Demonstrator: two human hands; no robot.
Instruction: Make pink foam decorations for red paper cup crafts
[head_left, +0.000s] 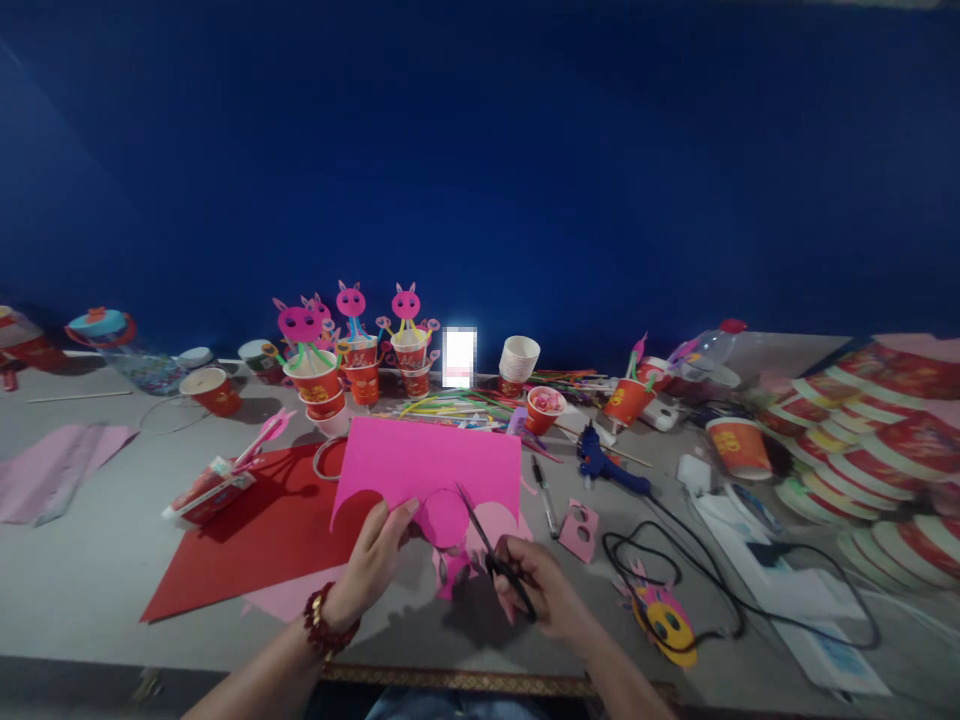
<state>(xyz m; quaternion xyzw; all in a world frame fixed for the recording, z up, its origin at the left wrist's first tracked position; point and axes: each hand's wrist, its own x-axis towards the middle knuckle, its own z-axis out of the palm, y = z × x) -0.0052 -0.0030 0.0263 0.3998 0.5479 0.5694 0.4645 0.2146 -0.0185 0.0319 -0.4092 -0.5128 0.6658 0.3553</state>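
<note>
My left hand (381, 550) pinches the lower edge of a bright pink paper sheet (435, 450), beside a rounded piece (442, 518) partly cut out of it. Curved notches show along the sheet's lower edge. A pair of black-handled scissors (491, 560) is in my right hand (541, 582), fingers wrapped round the handles. The blades point up and left, apart, at the right side of the rounded piece. Pink scraps (454, 570) lie beneath, between my hands. A beaded bracelet (328, 622) circles my left wrist.
Red paper (247, 540) lies at left. Behind stand red paper cups (315, 380) with pink animal faces and a lit phone (459, 358). At right are a pen (544, 497), a blue glue gun (604, 460) with a looping black cord, a power strip (795, 610) and piled cups (877, 430).
</note>
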